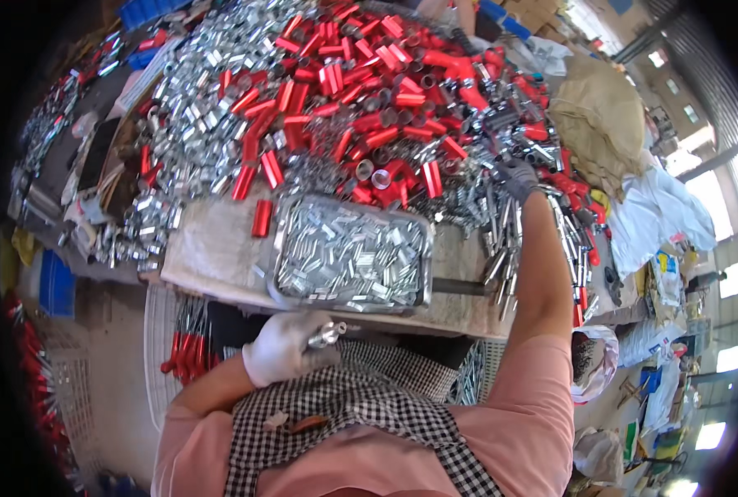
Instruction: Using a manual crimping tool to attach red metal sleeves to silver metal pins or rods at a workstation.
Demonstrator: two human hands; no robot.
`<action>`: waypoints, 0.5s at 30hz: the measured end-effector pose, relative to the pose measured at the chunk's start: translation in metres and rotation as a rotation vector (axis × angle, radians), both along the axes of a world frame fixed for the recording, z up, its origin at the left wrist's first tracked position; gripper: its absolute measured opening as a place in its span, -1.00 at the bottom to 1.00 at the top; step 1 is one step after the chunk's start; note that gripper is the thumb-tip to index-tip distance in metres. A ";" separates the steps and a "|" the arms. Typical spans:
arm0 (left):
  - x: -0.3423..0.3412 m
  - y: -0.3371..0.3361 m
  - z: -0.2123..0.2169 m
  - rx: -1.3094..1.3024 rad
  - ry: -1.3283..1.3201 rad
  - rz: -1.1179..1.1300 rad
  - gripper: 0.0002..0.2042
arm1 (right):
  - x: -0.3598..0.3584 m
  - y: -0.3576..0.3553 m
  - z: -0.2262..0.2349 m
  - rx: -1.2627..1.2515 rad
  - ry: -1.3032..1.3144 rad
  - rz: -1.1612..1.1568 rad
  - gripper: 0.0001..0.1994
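Observation:
My left hand (290,346), in a white glove, is closed around a small shiny metal fitting (327,335) close to my checked apron. My right arm stretches far forward, and the grey-gloved right hand (518,178) is at the right side of the heap, among silver metal pieces. Its fingers blend into those parts, so their grip is unclear. Below that hand lies a bunch of long silver rods (505,257). Between my arms, at the table's near edge, a clear tray (428,277) holds many short silver pins.
Red tubular sleeves (377,137) and silver fittings (203,108) pile across the table. A single red sleeve (261,218) lies beside the tray. Red-handled tools (193,352) stand in a white crate at lower left. White sacks (658,215) are at right. Another person's hand (460,12) shows at the far edge.

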State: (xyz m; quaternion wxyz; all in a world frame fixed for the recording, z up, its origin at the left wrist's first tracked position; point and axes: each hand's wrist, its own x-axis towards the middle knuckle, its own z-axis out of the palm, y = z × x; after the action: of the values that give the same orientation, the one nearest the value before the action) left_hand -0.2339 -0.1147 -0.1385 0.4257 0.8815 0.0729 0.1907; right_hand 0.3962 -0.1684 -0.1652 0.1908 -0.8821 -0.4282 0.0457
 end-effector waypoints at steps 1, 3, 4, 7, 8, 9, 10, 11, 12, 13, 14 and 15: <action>-0.001 -0.002 -0.005 0.014 -0.028 0.055 -0.60 | -0.017 0.002 0.003 0.040 -0.199 0.018 -0.62; -0.003 -0.007 -0.001 -0.051 -0.043 0.120 -0.59 | -0.076 0.007 0.029 0.430 0.248 0.040 -0.74; -0.007 -0.007 0.001 -0.145 0.012 0.128 -0.58 | -0.144 0.008 0.060 0.562 0.453 0.145 -0.80; -0.004 -0.002 -0.004 -0.137 0.049 0.032 -0.54 | -0.298 -0.032 0.107 0.591 0.766 0.476 -0.91; -0.003 -0.004 -0.008 -0.138 0.050 0.015 -0.55 | -0.350 -0.042 0.113 0.641 0.843 0.588 -0.90; -0.002 -0.002 -0.011 -0.157 0.046 -0.019 -0.56 | -0.368 -0.056 0.107 0.476 0.763 0.705 -0.88; -0.002 -0.005 -0.012 -0.166 0.124 -0.047 -0.61 | -0.383 -0.065 0.104 0.318 0.667 0.835 -0.84; -0.004 -0.010 -0.010 -0.176 0.123 -0.048 -0.61 | -0.393 -0.061 0.097 0.289 0.526 1.069 -0.76; -0.007 -0.015 -0.008 -0.171 0.131 -0.040 -0.64 | -0.405 -0.056 0.091 0.257 0.375 1.298 -0.68; -0.009 -0.018 -0.006 -0.162 0.136 -0.033 -0.67 | -0.420 -0.057 0.088 0.276 0.245 1.359 -0.64; -0.013 -0.022 -0.008 -0.167 0.130 -0.035 -0.67 | -0.431 -0.059 0.087 0.293 0.113 1.418 -0.60; -0.016 -0.026 -0.012 -0.153 0.108 -0.019 -0.68 | -0.433 -0.058 0.081 0.317 0.085 1.455 -0.60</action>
State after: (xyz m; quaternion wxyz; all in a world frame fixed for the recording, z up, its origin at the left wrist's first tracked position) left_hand -0.2502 -0.1410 -0.1504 0.4888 0.8562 0.1018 0.1325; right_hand -0.0365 -0.2262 -0.0846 0.2536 -0.3352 -0.8977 0.1322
